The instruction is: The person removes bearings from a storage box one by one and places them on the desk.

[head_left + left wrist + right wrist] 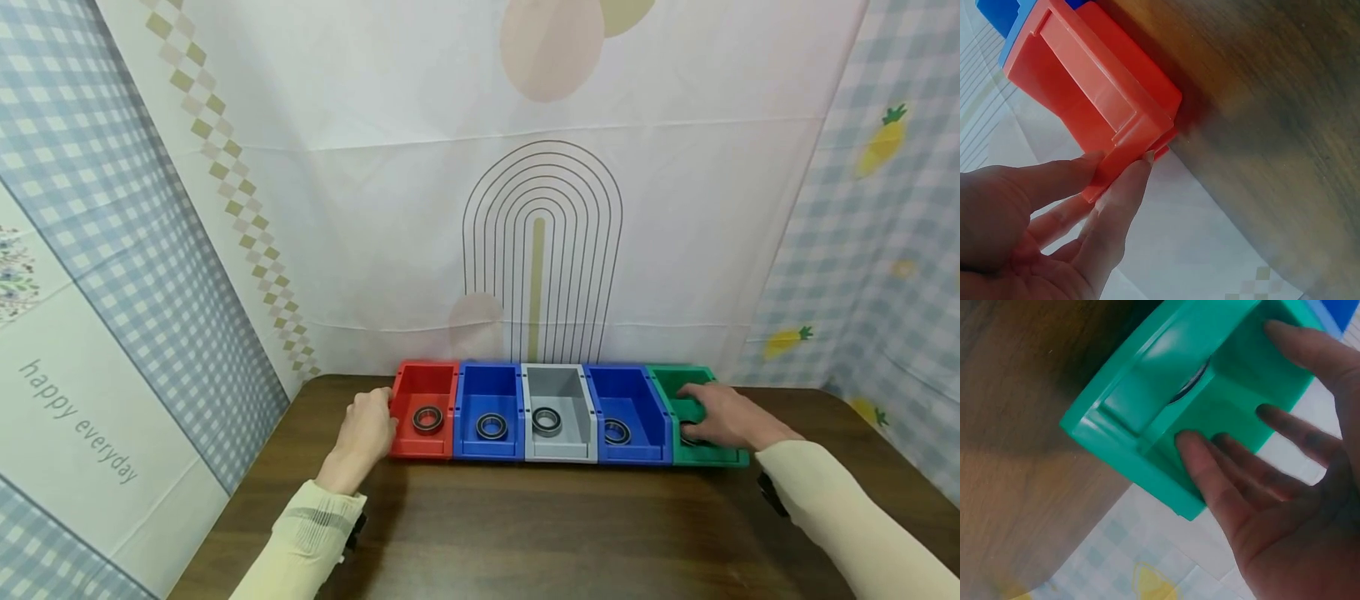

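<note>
Side by side stand a red bin (422, 449), a blue bin (487, 450), a grey bin (561, 452), a second blue bin (634, 455) and a green bin (711, 457). My left hand (369, 427) pinches the red bin's outer side wall between thumb and fingers. Over and inside the green bin, my right hand (726, 414) has its fingers spread, near a bearing (1191, 385) that is mostly hidden there. One ring-shaped bearing lies in each other bin: red's bearing (427, 431), the left blue's (491, 437), grey's (547, 432) and the right blue's (626, 433).
The bins stand on a dark wooden table (540, 525), close to its back edge. Behind them hangs a pale patterned cloth (375, 233). Checked cloth (810, 275) hangs at the right side, and more checked cloth (150, 200) at the left.
</note>
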A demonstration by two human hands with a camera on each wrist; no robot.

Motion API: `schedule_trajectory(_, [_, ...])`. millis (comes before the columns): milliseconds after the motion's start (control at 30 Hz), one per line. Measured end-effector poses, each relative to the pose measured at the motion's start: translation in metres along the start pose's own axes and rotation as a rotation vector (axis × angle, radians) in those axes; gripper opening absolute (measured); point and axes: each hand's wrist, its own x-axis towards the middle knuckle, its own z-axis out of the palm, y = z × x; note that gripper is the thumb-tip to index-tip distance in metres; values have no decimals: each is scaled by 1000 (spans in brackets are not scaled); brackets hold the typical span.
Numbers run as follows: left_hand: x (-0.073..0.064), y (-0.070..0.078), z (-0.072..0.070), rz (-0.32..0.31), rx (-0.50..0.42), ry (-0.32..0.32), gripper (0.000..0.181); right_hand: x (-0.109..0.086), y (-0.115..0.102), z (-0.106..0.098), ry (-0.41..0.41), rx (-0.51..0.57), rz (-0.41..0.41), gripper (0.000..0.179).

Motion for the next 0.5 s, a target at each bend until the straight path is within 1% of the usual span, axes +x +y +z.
schedule_trajectory(300, [2,-1,1,18,22,4,22,7,0,-1,-101,17,-7,59])
schedule_trajectory(500, [1,0,0,10,16,-8,18,10,0,0,-133,27,1,64])
